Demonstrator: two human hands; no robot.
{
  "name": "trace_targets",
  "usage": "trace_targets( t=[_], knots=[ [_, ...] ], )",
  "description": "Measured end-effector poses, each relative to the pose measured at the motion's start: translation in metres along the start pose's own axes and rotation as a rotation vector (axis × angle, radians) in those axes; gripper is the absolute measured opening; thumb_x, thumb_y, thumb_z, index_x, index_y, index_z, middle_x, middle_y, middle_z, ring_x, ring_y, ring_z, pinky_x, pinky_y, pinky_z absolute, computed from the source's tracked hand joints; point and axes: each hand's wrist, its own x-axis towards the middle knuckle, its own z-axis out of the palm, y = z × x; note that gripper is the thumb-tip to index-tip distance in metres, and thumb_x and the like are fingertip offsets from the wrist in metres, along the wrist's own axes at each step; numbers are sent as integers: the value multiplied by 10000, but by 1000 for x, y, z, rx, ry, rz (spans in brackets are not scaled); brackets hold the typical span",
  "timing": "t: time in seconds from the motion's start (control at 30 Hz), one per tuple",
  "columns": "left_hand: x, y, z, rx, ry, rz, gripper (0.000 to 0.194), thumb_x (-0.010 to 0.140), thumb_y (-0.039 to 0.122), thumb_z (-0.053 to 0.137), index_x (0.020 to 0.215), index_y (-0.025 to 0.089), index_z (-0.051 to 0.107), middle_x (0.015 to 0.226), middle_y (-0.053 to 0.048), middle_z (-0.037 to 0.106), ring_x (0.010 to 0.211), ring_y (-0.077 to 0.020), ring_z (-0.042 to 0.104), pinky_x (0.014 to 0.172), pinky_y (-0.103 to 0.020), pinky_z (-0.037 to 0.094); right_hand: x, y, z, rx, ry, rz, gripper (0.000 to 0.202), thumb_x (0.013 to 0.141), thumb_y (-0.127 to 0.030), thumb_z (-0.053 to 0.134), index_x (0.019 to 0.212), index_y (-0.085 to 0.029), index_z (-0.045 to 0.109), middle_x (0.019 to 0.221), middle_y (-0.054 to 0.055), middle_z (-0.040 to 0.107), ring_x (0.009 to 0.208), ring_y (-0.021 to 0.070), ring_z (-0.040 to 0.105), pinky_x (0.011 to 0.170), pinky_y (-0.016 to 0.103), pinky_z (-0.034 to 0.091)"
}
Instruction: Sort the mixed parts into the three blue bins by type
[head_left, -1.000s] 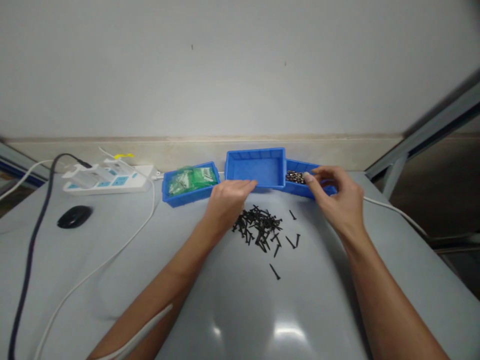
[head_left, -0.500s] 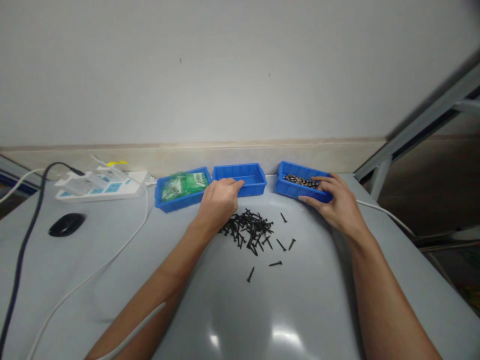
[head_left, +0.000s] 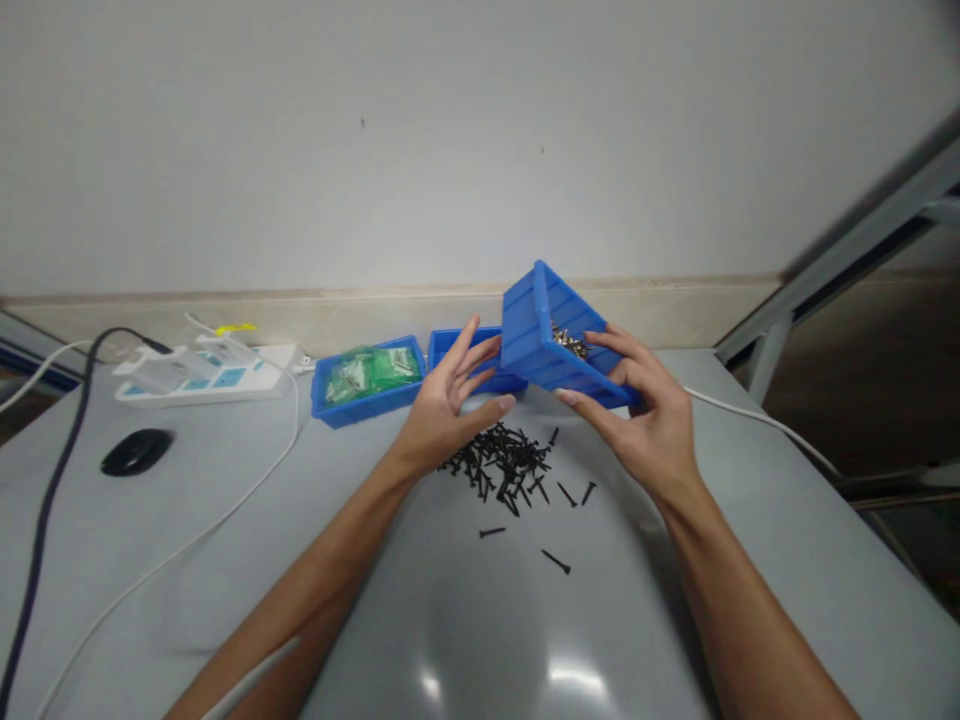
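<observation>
The bin has moved left and tipped up. It sits right of the frame's middle, its long side sloping down rightward. The right hand grips its low end; the left hand, spread and empty, is beside its high end.

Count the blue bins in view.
3: the held bin, tilted in the right hand; the middle bin, partly hidden behind it and the left hand; the left bin, holding green packets. I see no others.

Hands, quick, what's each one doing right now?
Left hand: open, nothing visible in it.
Right hand: closed on the tilted blue bin.
</observation>
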Motion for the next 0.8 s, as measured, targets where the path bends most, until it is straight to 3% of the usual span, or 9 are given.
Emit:
trace_targets(
  t=[0.1,0.2,0.27,0.3,0.33,0.4,0.6,0.7,0.8],
  knots=[
    [-7,7,0,-227,42,-161,1129,672,419,903,1584,227,266,1425,-180,592,1277,-345,620,1034,-502,562,-5,-18,17,116,-127,-4,329,787,-312,826,694,-234,520,1328,96,665,1367,315,534,1165,570,382],
    [-13,7,-8,-265,186,-258,1088,599,472,938,1497,199,388,1297,-157,671,1154,-338,686,975,-479,596,-11,-19,21,350,-283,109,275,791,-280,801,1001,-268,623,1502,84,531,1387,306,516,1078,516,489],
    [-16,5,-18,-244,268,-254,1023,584,462,946,1441,200,454,1301,-148,664,1166,-330,677,987,-463,586,-16,-10,18,520,-237,218,355,848,-258,700,1170,-308,560,1463,75,550,1281,287,604,947,478,573],
    [-17,4,-23,-223,298,-244,1006,579,449,951,1427,200,469,1310,-146,655,1185,-330,664,1002,-461,575,-19,-5,17,524,-169,250,270,864,-247,652,1114,-297,564,1322,66,628,1171,275,660,893,464,588],
    [-18,4,-28,-207,319,-230,996,572,443,954,1415,200,482,1311,-143,650,1192,-330,656,1008,-461,569,-23,-1,16,435,-134,289,141,874,-226,620,1001,-272,581,1143,52,682,1062,258,686,864,445,587],
    [-20,5,-36,-169,317,-200,994,547,430,963,1400,205,505,1299,-133,649,1200,-329,646,1012,-452,563,-32,5,17,160,-267,309,56,884,-198,575,890,-237,615,939,43,705,926,248,690,874,454,561],
    [-25,6,-44,-57,311,-153,1036,536,431,961,1434,219,491,1358,-128,613,1259,-332,598,1068,-453,517,-47,0,33,-103,-636,42,335,994,-294,522,1303,-235,637,1352,86,675,1335,291,549,1134,540,423],
    [-25,7,-43,-39,289,-150,1043,550,485,946,1440,214,476,1391,-136,596,1275,-331,591,1076,-441,511,-45,-4,33,-75,-729,-14,399,1007,-266,507,1396,-283,593,1419,61,640,1419,278,490,1171,538,400],
    [-23,13,-44,-6,245,-139,1055,528,508,952,1415,191,477,1367,-148,616,1251,-326,612,1039,-405,542,-43,-6,32,17,-733,-22,404,987,-243,535,1380,-292,616,1393,58,660,1382,269,540,1162,516,429]
  ],
)
